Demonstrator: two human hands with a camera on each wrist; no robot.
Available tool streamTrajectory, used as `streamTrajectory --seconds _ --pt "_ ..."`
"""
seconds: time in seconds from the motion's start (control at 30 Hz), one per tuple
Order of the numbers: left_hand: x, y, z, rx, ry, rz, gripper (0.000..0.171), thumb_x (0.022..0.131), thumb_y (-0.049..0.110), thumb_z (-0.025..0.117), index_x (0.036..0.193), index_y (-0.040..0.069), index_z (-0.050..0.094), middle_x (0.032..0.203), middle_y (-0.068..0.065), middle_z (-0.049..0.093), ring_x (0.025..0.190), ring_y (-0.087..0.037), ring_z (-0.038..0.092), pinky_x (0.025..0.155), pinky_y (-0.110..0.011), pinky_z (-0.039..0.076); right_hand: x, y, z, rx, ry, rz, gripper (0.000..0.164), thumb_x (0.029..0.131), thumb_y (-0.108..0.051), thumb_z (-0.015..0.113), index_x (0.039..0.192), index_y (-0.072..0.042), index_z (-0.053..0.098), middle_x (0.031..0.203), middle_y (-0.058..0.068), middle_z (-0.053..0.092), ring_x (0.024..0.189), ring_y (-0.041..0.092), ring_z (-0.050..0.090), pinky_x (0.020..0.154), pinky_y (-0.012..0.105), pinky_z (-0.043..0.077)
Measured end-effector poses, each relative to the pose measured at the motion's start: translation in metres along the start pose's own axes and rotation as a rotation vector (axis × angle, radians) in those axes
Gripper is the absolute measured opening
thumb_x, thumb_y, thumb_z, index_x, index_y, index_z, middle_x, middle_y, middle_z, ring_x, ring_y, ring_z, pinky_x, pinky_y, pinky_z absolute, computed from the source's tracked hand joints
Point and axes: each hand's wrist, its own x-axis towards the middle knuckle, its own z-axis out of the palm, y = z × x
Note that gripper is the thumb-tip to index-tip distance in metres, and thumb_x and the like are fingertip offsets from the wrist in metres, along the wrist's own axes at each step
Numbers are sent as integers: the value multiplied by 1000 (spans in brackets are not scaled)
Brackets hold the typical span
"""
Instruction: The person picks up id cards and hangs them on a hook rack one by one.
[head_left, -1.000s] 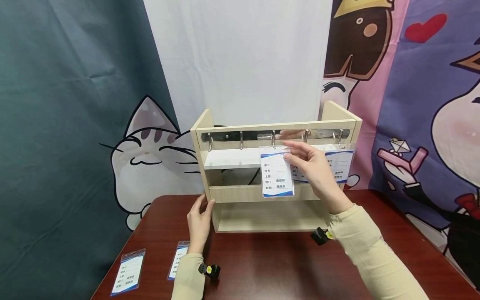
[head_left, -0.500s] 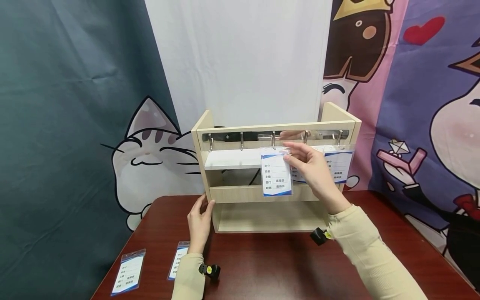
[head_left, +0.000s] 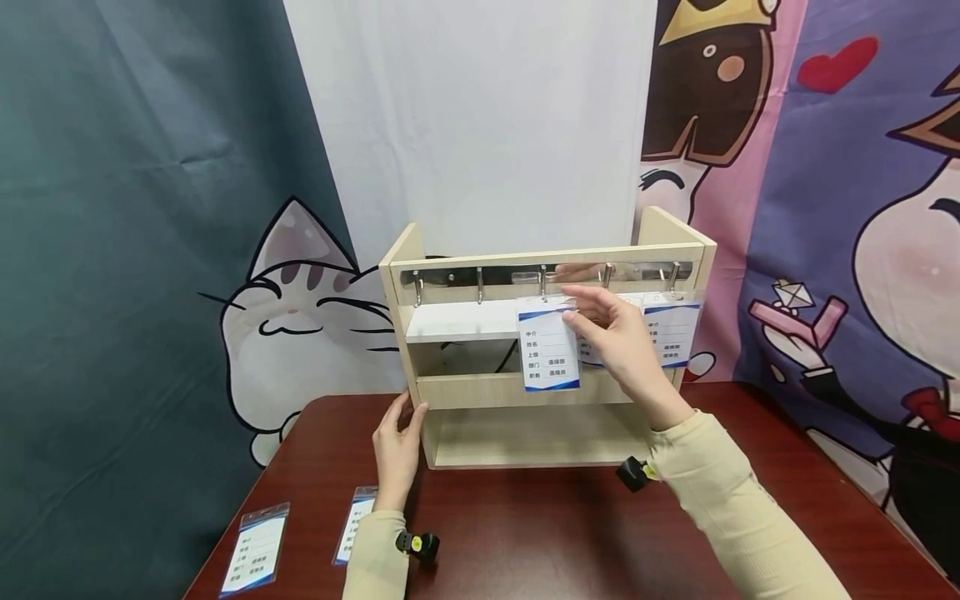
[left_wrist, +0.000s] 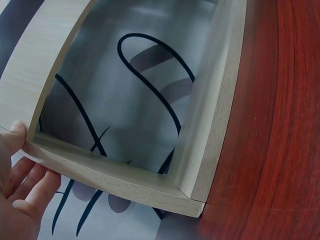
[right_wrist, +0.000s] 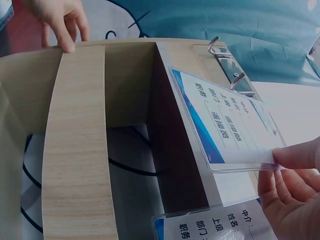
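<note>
My right hand (head_left: 626, 346) pinches a clear-sleeved name badge (head_left: 550, 350) by its upper right edge. The badge hangs just below the middle hook (head_left: 543, 279) of the metal hook rail. In the right wrist view my thumb lies on its front, with the fingers behind. My left hand (head_left: 396, 454) holds the left side of a small wooden shelf (head_left: 487, 392), thumb on the front edge and fingers on the outer side. Another badge (head_left: 671, 333) hangs under the rightmost hook (head_left: 674, 277). One more badge (right_wrist: 215, 222) is partly hidden behind my right hand in the head view.
Two more badges lie on the dark red table at left: a nearer badge (head_left: 255, 550) and a badge (head_left: 352, 527) partly covered by my left sleeve. Bare hooks stand at the rail's left, including the leftmost hook (head_left: 417, 287). A printed curtain (head_left: 487, 125) hangs behind.
The head view has shifted slightly. Both hands keep their places against the shelf, and the pinched badge stays below the middle hook, turned very slightly.
</note>
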Motion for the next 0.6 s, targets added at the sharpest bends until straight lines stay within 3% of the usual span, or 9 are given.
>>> streamTrajectory --seconds 0.6 --pt "0 -5 2 0 21 40 40 96 22 72 131 5 66 117 -17 69 105 -31 68 81 -49 58 1 0 3 -26 23 1 36 96 -12 71 130 -5 66 115 18 71 97 10 64 84 19 48"
